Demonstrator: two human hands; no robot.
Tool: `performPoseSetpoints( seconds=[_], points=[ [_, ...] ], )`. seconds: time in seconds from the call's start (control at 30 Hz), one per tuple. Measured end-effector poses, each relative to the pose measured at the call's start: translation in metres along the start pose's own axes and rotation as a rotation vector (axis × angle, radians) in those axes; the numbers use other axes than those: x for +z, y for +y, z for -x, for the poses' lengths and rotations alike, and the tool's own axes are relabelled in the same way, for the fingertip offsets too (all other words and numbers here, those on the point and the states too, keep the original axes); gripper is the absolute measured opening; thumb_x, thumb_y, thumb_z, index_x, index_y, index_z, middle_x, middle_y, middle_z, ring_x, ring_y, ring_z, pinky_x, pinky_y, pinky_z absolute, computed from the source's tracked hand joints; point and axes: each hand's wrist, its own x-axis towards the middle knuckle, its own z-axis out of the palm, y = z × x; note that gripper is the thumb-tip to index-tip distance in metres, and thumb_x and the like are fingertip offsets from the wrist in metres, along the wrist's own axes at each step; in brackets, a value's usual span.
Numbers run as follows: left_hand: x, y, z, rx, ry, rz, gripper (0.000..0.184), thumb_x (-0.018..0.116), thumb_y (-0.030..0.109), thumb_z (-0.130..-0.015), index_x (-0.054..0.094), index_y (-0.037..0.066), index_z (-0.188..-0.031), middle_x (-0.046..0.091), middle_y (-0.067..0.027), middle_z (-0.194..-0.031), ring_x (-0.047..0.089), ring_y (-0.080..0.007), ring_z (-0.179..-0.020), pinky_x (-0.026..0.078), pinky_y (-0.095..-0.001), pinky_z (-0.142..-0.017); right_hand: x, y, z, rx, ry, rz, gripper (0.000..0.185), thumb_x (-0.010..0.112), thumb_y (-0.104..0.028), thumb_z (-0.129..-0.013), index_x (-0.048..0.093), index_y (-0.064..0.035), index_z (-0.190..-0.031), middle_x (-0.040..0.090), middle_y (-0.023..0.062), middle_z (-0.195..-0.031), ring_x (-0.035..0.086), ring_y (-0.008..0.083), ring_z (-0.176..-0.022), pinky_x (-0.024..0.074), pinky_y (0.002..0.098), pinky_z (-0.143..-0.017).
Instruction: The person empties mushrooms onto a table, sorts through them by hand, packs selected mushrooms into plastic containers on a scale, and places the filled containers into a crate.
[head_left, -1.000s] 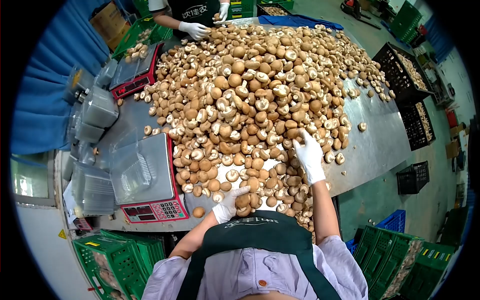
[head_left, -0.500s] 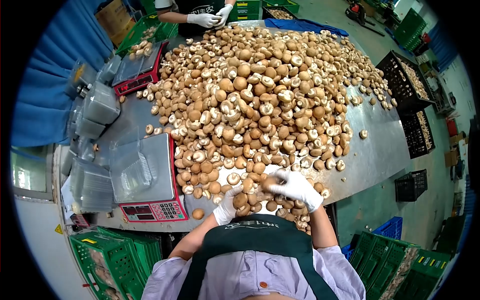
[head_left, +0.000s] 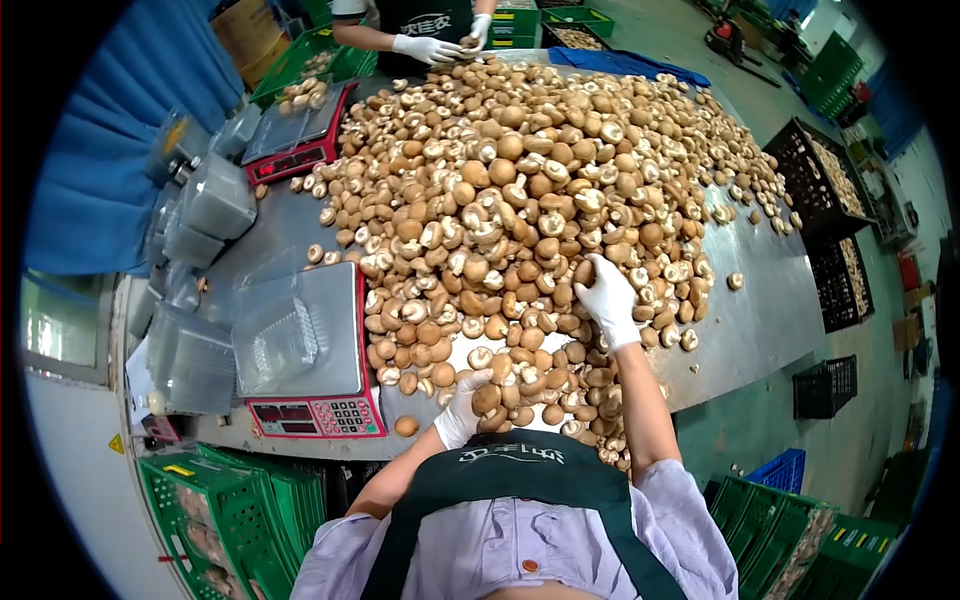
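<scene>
A big heap of brown-capped mushrooms (head_left: 510,172) with pale stems covers the metal table. My left hand (head_left: 460,414), in a white glove, is closed around a mushroom (head_left: 486,399) near the table's front edge. My gloved right hand (head_left: 609,304) reaches onto the heap's near right side, its fingers curled on a mushroom (head_left: 584,271); part of the grip is hidden. Between my hands and my dark green apron lies a smaller group of loose mushrooms (head_left: 549,384).
At left, a red-edged scale (head_left: 318,415) bears a clear plastic tray (head_left: 278,338); stacked trays (head_left: 190,365) stand beside it. A second scale (head_left: 290,160) is farther back. Across the table, a co-worker's gloved hands (head_left: 428,48) handle a mushroom. Black crates (head_left: 815,170) stand at right.
My right hand has moved from beside my left hand forward and right onto the heap; the mushroom it held is gone from it. My left hand stays near the front edge.
</scene>
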Motion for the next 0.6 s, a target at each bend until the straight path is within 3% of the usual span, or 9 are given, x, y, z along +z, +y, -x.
performPoseSetpoints(
  seconds=[0.07, 0.1, 0.17, 0.27, 0.37, 0.43, 0.5, 0.53, 0.6],
  points=[
    [0.022, -0.002, 0.005, 0.017, 0.113, -0.105, 0.041, 0.050, 0.028, -0.088, 0.054, -0.002, -0.116, 0.063, -0.0166, -0.102, 0.064, -0.0303, -0.088, 0.056, -0.0399, -0.070, -0.034, -0.022, 0.009, 0.151, -0.095, -0.226, 0.052, 0.073, -0.025, -0.071, 0.059, -0.0102, -0.118, 0.066, 0.0089, -0.102, 0.064, 0.0209, -0.087, 0.0524, 0.0304, -0.076],
    [0.025, 0.000, 0.008, -0.073, -0.015, -0.068, 0.047, 0.049, 0.028, -0.087, 0.050, -0.002, -0.124, 0.062, -0.0183, -0.109, 0.064, -0.0310, -0.089, 0.055, -0.0402, -0.070, -0.055, -0.036, 0.013, 0.290, -0.232, -0.386, 0.052, 0.074, -0.026, -0.071, 0.060, -0.0110, -0.118, 0.067, 0.0080, -0.097, 0.064, 0.0187, -0.084, 0.0532, 0.0297, -0.073],
    [0.035, 0.002, 0.006, -0.092, -0.062, -0.121, 0.053, 0.049, 0.028, -0.087, 0.045, -0.001, -0.131, 0.060, -0.0187, -0.114, 0.064, -0.0310, -0.091, 0.055, -0.0415, -0.070, -0.069, -0.043, 0.028, 0.259, -0.325, -0.650, 0.056, 0.074, -0.027, -0.071, 0.058, -0.0130, -0.123, 0.066, 0.0063, -0.105, 0.061, 0.0143, -0.090, 0.0524, 0.0264, -0.072],
    [0.056, 0.002, 0.004, -0.071, -0.054, -0.143, 0.054, 0.051, 0.028, -0.087, 0.043, 0.001, -0.133, 0.058, -0.0177, -0.118, 0.062, -0.0294, -0.099, 0.054, -0.0385, -0.079, -0.091, -0.067, 0.060, 0.082, -0.480, -0.618, 0.062, 0.074, -0.031, -0.074, 0.053, -0.0157, -0.130, 0.058, 0.0097, -0.125, 0.055, 0.0246, -0.113, 0.0464, 0.0389, -0.093],
    [0.024, -0.001, -0.005, -0.143, 0.105, -0.076, 0.053, 0.052, 0.028, -0.086, 0.044, 0.004, -0.132, 0.058, -0.0170, -0.117, 0.061, -0.0283, -0.099, 0.053, -0.0350, -0.082, -0.100, -0.088, 0.085, -0.085, -0.635, -0.587, 0.060, 0.071, -0.029, -0.079, 0.050, -0.0111, -0.133, 0.054, 0.0129, -0.131, 0.049, 0.0276, -0.122, 0.0392, 0.0373, -0.102],
    [0.016, -0.003, -0.009, -0.163, -0.023, -0.048, 0.053, 0.054, 0.030, -0.084, 0.046, 0.003, -0.129, 0.057, -0.0182, -0.116, 0.062, -0.0290, -0.095, 0.055, -0.0395, -0.077, -0.097, -0.083, 0.095, -0.058, -0.604, -0.642, 0.056, 0.069, -0.026, -0.081, 0.050, -0.0100, -0.132, 0.054, 0.0136, -0.131, 0.048, 0.0274, -0.123, 0.0385, 0.0371, -0.103],
    [0.003, -0.008, -0.014, -0.130, -0.364, 0.034, 0.057, 0.055, 0.034, -0.083, 0.044, 0.000, -0.128, 0.057, -0.0204, -0.115, 0.063, -0.0304, -0.094, 0.056, -0.0443, -0.068, -0.100, -0.079, 0.099, -0.031, -0.566, -0.695, 0.053, 0.067, -0.023, -0.083, 0.051, -0.0090, -0.132, 0.053, 0.0142, -0.132, 0.048, 0.0272, -0.124, 0.0378, 0.0368, -0.103],
    [0.005, -0.003, -0.009, -0.119, -0.383, -0.009, 0.060, 0.054, 0.035, -0.083, 0.041, 0.000, -0.130, 0.057, -0.0223, -0.115, 0.064, -0.0328, -0.091, 0.056, -0.0460, -0.059, -0.104, -0.080, 0.101, 0.022, -0.578, -0.758, 0.051, 0.067, -0.021, -0.084, 0.052, -0.0082, -0.131, 0.054, 0.0141, -0.131, 0.049, 0.0265, -0.123, 0.0382, 0.0362, -0.103],
    [0.007, -0.002, -0.009, -0.138, -0.349, -0.024, 0.059, 0.053, 0.035, -0.084, 0.040, 0.001, -0.131, 0.057, -0.0228, -0.115, 0.064, -0.0336, -0.089, 0.056, -0.0450, -0.058, -0.106, -0.077, 0.109, 0.097, -0.656, -0.812, 0.048, 0.066, -0.019, -0.085, 0.053, -0.0071, -0.130, 0.055, 0.0140, -0.130, 0.052, 0.0250, -0.119, 0.0396, 0.0348, -0.101]
  ],
)
